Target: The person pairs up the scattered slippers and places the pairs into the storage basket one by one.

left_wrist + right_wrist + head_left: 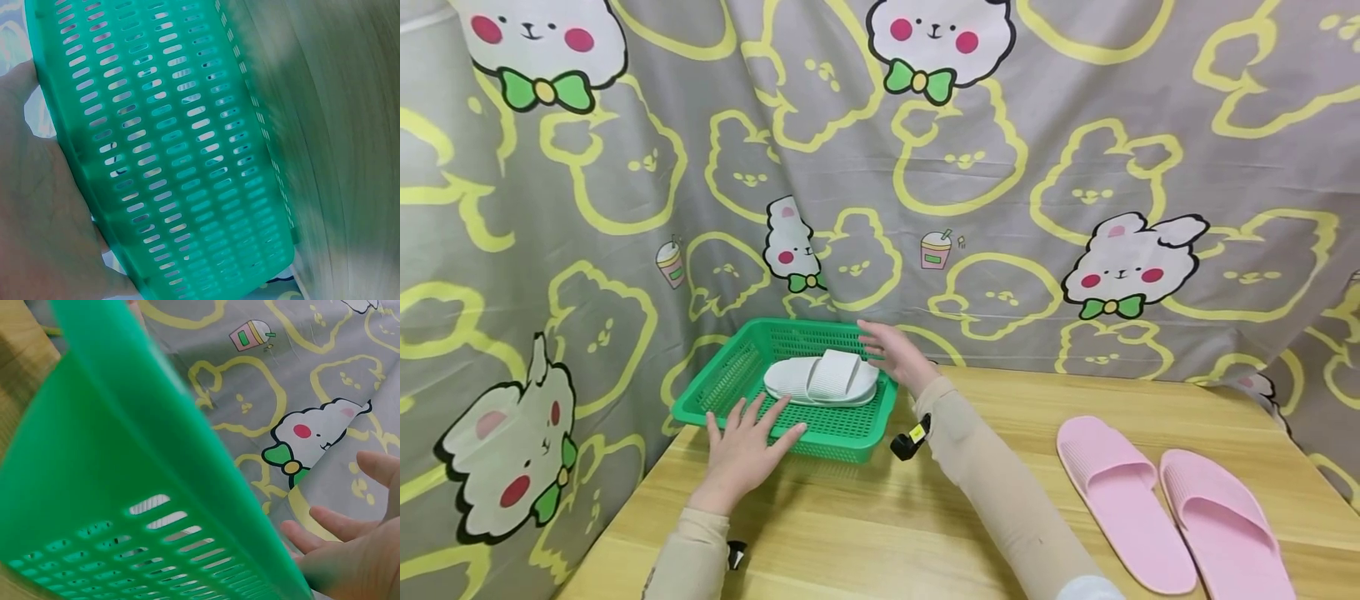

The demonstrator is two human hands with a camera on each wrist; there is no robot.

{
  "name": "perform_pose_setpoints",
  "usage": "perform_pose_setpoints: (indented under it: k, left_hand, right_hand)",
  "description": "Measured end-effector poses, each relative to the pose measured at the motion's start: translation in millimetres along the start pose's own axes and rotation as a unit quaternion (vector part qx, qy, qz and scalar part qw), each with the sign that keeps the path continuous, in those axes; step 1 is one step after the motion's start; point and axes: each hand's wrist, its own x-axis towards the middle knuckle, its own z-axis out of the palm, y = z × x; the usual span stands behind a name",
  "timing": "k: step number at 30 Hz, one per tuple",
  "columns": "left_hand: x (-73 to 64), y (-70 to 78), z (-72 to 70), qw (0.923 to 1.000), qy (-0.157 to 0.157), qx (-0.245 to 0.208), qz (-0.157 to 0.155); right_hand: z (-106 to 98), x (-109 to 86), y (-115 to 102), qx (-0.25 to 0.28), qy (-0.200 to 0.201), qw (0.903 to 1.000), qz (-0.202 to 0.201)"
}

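Note:
A green plastic basket with slotted walls stands at the back left of the table. White slippers lie sideways inside it, close together. My left hand is at the basket's near rim with its fingers spread over the edge; in the left wrist view, that hand lies along the rim beside the slotted outer wall. My right hand is at the right rim toward the back, fingers extended and loosely apart. In the right wrist view its fingertips are right by the rim. Neither hand curls round the slippers.
Two pink slippers lie side by side on the right of the wooden table. A grey curtain with cartoon animals hangs behind the table and along its left, close to the basket.

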Motion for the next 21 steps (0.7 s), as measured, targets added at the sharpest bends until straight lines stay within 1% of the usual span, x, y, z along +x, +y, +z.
perform_pose_setpoints:
  k: [10, 15, 21]
  left_hand:
    - [0.2, 1.1, 0.8, 1.0000, -0.002, 0.001, 0.003]
    - [1.0, 1.4, 0.0, 1.0000, -0.007, 0.001, 0.002]
    - [0.7, 0.6, -2.5, 1.0000, -0.009, -0.002, 0.004]
  right_hand:
    - [-2.4, -18.2, 11.6, 0.010, -0.009, 0.9982, -0.059]
    - [-2.6, -27.1, 15.4, 0.012, -0.006, 0.9960, -0.089]
    - [-3.9, -38.6, 17.9, 0.003, -0.004, 0.9945, -0.104]
